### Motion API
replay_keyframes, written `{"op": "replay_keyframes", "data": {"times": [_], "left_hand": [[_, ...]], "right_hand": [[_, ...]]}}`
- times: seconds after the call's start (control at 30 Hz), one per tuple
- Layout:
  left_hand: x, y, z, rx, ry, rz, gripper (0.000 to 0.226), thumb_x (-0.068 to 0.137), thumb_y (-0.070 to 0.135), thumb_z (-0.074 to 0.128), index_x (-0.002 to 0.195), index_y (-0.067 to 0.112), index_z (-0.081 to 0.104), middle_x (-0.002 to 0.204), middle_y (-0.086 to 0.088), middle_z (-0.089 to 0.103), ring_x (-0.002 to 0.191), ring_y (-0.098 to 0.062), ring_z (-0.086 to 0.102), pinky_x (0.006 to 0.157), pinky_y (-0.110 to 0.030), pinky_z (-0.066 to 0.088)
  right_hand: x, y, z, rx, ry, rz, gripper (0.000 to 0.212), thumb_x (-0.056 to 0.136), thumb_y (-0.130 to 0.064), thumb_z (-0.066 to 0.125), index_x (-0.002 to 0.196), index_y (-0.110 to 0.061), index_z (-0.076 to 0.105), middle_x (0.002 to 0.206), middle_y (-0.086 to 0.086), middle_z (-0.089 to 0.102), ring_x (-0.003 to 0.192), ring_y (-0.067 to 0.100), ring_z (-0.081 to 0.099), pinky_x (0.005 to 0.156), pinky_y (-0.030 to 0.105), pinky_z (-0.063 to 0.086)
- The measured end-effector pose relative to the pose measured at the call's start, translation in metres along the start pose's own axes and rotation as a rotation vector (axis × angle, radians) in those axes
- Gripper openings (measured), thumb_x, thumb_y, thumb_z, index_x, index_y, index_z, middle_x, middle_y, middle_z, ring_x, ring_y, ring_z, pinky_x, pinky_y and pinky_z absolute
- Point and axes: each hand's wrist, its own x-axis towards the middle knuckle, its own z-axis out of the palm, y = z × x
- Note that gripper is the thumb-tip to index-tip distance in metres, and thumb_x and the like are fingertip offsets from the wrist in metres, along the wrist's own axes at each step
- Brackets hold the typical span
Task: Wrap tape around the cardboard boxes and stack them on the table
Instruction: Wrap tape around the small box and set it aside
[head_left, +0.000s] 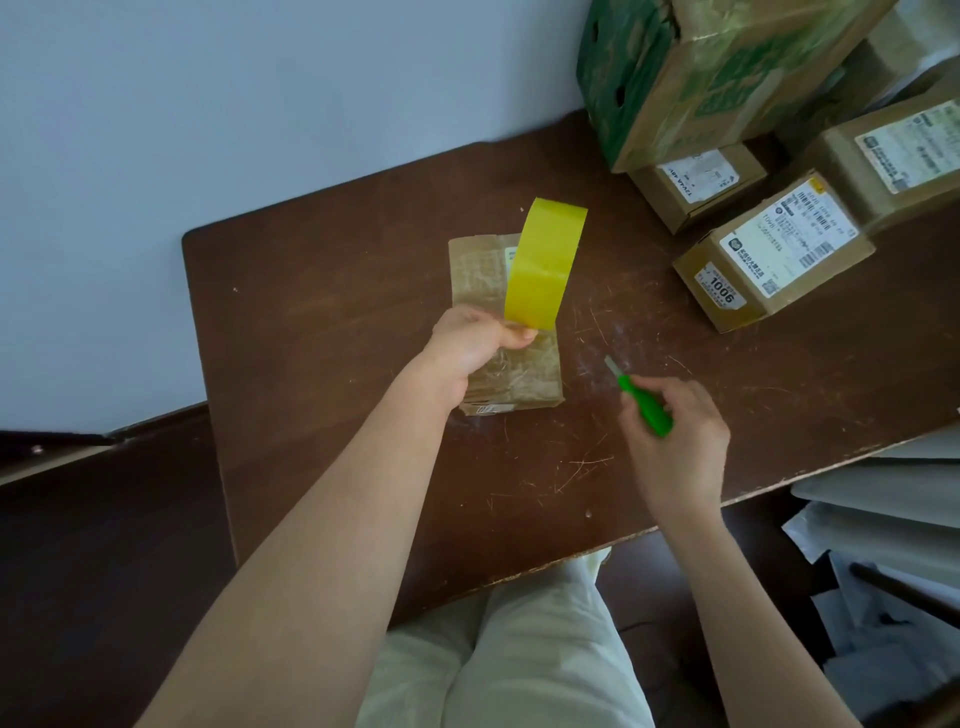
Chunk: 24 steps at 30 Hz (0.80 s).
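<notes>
A flat cardboard box (483, 280), shiny with clear tape, lies in the middle of the dark brown table (332, 332). My left hand (475, 343) grips a yellow tape roll (543, 265) by its lower edge and holds it upright over the box. My right hand (675, 447) holds a green utility knife (644, 405) to the right of the box. Its short blade points up and left toward the tape, a little apart from it.
Several labelled cardboard boxes (774, 254) stand at the table's far right, with a large green-printed box (696, 78) stacked on top of them. A pale wall runs behind the table. Grey sheets and bags (878, 519) lie beyond the right front edge.
</notes>
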Motion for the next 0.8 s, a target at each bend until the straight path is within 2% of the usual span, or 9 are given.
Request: {"op": "replay_keyframes", "data": {"times": [0.03,0.1,0.17,0.27,0.47,0.57,0.63,0.73,0.8], "left_hand": [[0.0,-0.001,0.002,0.014,0.01,0.014,0.035,0.057,0.035,0.088,0.086,0.02,0.08,0.122,-0.002,0.067,0.133,-0.025,0.044,0.114,-0.048,0.03],[0.001,-0.004,0.005,0.028,0.012,0.026,0.031,0.052,0.042,0.083,0.079,0.027,0.08,0.126,-0.003,0.064,0.137,-0.027,0.036,0.114,-0.048,0.027],[-0.001,-0.003,0.004,0.041,-0.006,0.019,0.022,0.055,0.043,0.081,0.075,0.033,0.08,0.128,-0.005,0.063,0.14,-0.028,0.032,0.116,-0.05,0.024],[-0.005,0.001,0.0,0.032,-0.012,0.017,0.009,0.068,0.033,0.084,0.074,0.028,0.079,0.122,-0.003,0.067,0.136,-0.025,0.039,0.117,-0.051,0.024],[-0.002,0.0,0.0,0.067,0.001,0.027,0.018,0.062,0.037,0.08,0.078,0.031,0.079,0.123,-0.003,0.066,0.137,-0.027,0.036,0.117,-0.05,0.023],[-0.006,0.008,-0.003,0.047,-0.018,0.027,0.014,0.083,0.019,0.075,0.097,0.016,0.074,0.119,-0.002,0.067,0.12,-0.019,0.049,0.104,-0.036,0.03],[-0.008,0.014,-0.004,0.044,-0.022,0.047,0.009,0.087,0.009,0.068,0.093,0.015,0.071,0.112,-0.001,0.068,0.112,-0.017,0.054,0.097,-0.032,0.032],[-0.011,0.022,0.0,0.111,-0.001,0.088,0.019,0.086,0.001,0.061,0.082,0.018,0.067,0.097,0.001,0.067,0.097,-0.015,0.056,0.082,-0.029,0.038],[-0.014,0.028,0.006,0.165,0.015,0.122,0.022,0.086,-0.001,0.057,0.075,0.018,0.061,0.086,0.002,0.062,0.084,-0.015,0.053,0.07,-0.026,0.039]], "right_hand": [[0.002,0.003,0.003,-0.024,-0.016,0.025,0.019,0.091,-0.011,0.071,0.109,-0.011,0.072,0.097,0.004,0.062,0.078,0.014,0.056,0.062,0.012,0.038],[0.006,0.009,0.015,-0.056,-0.047,0.073,0.021,0.094,-0.014,0.067,0.114,-0.012,0.07,0.1,0.003,0.062,0.085,0.016,0.056,0.061,0.019,0.035],[0.011,0.015,0.029,-0.059,-0.079,0.094,0.024,0.096,-0.014,0.064,0.119,-0.01,0.068,0.105,0.007,0.064,0.095,0.022,0.057,0.071,0.022,0.035],[0.014,0.026,0.044,-0.077,-0.161,0.124,0.03,0.098,-0.013,0.061,0.127,-0.008,0.065,0.114,0.013,0.062,0.108,0.03,0.052,0.083,0.026,0.033],[0.015,0.036,0.044,-0.137,-0.213,0.123,0.022,0.095,-0.013,0.064,0.115,-0.015,0.072,0.12,0.014,0.061,0.111,0.035,0.048,0.082,0.02,0.019],[0.025,0.014,0.032,0.018,-0.16,0.065,0.016,0.095,-0.018,0.065,0.109,-0.018,0.072,0.106,-0.001,0.066,0.109,0.023,0.054,0.091,0.025,0.026],[0.037,-0.012,0.019,0.204,-0.178,0.055,0.015,0.097,-0.029,0.064,0.11,-0.027,0.07,0.104,-0.017,0.064,0.108,0.012,0.057,0.096,0.03,0.038],[0.064,-0.055,0.011,0.556,-0.359,0.165,0.02,0.097,-0.036,0.063,0.115,-0.028,0.066,0.113,-0.011,0.069,0.109,0.003,0.064,0.09,0.017,0.048],[0.082,-0.074,0.017,0.735,-0.434,0.264,0.026,0.094,-0.033,0.068,0.116,-0.018,0.066,0.113,-0.003,0.072,0.108,0.007,0.067,0.091,0.02,0.05]]}}
